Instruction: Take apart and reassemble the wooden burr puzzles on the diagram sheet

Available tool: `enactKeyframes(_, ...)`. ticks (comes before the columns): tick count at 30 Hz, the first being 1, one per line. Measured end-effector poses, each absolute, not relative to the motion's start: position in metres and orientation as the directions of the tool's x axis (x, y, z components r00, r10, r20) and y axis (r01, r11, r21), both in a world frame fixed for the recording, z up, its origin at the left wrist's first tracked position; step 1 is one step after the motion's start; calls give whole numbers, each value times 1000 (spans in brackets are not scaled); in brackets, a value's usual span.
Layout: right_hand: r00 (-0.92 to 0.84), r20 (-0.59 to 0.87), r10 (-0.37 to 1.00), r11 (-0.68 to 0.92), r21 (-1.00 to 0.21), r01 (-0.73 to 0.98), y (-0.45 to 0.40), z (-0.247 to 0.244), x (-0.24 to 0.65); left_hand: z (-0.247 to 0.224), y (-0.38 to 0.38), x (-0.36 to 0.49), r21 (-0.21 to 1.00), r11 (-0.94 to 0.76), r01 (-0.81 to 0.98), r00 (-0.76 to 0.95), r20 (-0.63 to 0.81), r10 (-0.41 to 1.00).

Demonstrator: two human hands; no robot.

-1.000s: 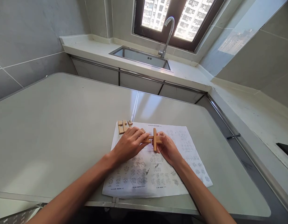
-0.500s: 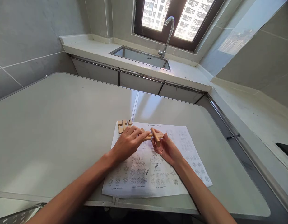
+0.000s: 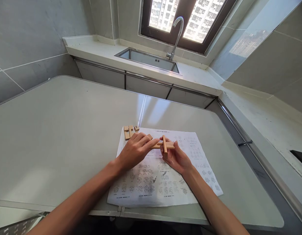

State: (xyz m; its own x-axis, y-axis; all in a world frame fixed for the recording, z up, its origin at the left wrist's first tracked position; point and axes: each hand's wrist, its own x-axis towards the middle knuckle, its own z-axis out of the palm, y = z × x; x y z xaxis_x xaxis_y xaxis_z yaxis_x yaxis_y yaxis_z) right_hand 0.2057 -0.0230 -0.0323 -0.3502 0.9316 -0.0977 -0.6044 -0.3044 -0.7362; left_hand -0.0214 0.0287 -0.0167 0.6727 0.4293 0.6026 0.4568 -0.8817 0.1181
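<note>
Okay, my left fingers [image 3: 151, 143] and right fingers [image 3: 177, 146] hold tan wooden pieces [image 3: 171, 145] between them — one bar [image 3: 165, 148] crosswise — above a white printed paper sheet [image 3: 151, 182] on the pale grey-green counter [image 3: 67, 137]

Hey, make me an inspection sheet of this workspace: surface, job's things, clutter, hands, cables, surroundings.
Surface: pale table with a center seam; printed diagram sheet lying on it.
Job's things: wooden rod crossing a wooden bar; loose wooden blocks by the sheet's far left corner, one marked 3.
Clutter: dark object at the right edge, unidentifiable.
Hands: left and right both hold the bar.
Cables: nothing seen.
Surroundings: counter, sink, faucet, window.
</note>
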Motion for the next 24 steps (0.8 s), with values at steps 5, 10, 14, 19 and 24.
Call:
enactKeyframes(5,-324,-73,943,-269,-742,-614,-22,-33,206,-18,30,-20,76,-896,437,644,669,371)
enactKeyframes(10,-267,-74,961,-229,-755,-614,-21,-32,207,-17,30,-19,68,-900,431,639,681,358)
enactKeyframes(14,-241,-80,967,-213,-776,-594,-22,-32,207,-16,30,-19,73,-899,433,639,678,363)
enactKeyframes(19,-146,-114,983,-180,-774,-607,-21,-32,205,-16,30,-19,70,-899,433,654,662,366)
enactKeyframes(24,-195,-116,974,-218,-718,-661,-21,-28,204,-19,32,-19,87,-889,450,633,670,387)
